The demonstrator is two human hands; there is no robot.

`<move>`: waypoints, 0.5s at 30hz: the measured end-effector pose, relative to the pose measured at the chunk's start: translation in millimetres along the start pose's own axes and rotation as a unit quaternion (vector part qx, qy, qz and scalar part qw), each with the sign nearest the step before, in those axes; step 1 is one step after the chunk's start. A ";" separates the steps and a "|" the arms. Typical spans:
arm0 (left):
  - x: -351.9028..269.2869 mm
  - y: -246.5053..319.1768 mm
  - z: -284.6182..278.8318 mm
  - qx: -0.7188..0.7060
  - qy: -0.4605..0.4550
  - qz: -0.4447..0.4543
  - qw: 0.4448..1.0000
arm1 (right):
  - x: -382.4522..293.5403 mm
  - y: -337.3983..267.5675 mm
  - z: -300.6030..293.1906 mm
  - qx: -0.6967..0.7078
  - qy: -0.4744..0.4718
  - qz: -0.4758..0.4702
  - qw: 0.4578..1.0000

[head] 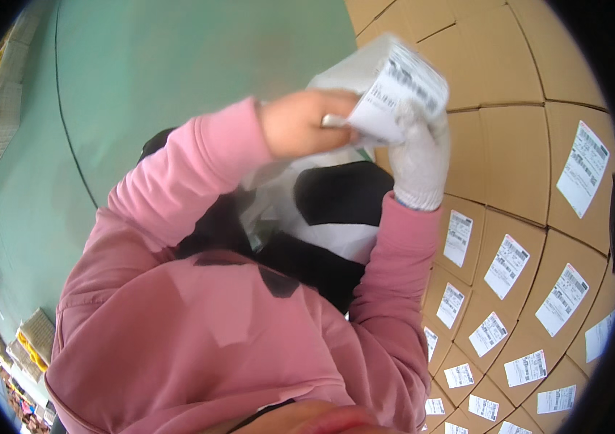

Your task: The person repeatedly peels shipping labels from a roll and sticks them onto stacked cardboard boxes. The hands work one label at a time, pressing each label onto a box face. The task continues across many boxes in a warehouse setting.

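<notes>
My bare left hand (310, 122) has its fingers at the lower left edge of a white printed shipping label (381, 106), pinching it. A small white band or strip shows at one finger; I cannot tell which. On the other side, my right hand (421, 152), in a white knitted glove, grips the same label together with the blurred white sheets or backing (353, 68) behind it. Both hands are raised in front of the stacked cardboard boxes (513, 157). The fingertips of my right hand are partly hidden by the label.
Cardboard boxes fill the right side; many lower ones bear white labels (583, 168), while upper ones show bare cardboard. Green floor (177, 59) with a dark line lies at left. Crates with yellow contents (33, 339) line the far left edge. White and black material lies below my hands.
</notes>
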State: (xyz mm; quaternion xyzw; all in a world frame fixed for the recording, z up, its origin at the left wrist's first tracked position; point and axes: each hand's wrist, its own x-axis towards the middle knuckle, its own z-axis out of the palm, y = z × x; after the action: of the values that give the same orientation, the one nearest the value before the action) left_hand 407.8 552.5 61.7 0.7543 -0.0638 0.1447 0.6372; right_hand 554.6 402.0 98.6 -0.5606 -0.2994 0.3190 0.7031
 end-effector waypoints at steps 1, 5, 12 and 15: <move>-1.1 -4.5 2.9 -0.019 -0.008 -0.016 1.000 | -2.2 0.2 -2.4 0.001 0.035 -0.021 0.999; -0.1 -18.9 9.7 -0.076 -0.047 -0.149 0.985 | -9.8 -6.7 -8.3 0.104 0.039 -0.129 0.985; 6.1 -13.7 12.2 -0.109 -0.067 -0.201 0.971 | -0.8 -16.8 -8.6 0.017 0.151 -0.117 0.981; 4.2 -3.7 7.6 -0.216 -0.093 -0.223 0.946 | 16.4 -28.6 -23.9 -0.208 0.078 -0.127 0.967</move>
State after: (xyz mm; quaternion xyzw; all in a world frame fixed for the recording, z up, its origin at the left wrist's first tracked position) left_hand 413.9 546.0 58.4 0.6039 0.0172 -0.0887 0.7919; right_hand 586.5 395.8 123.1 -0.6755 -0.3718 0.1131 0.6266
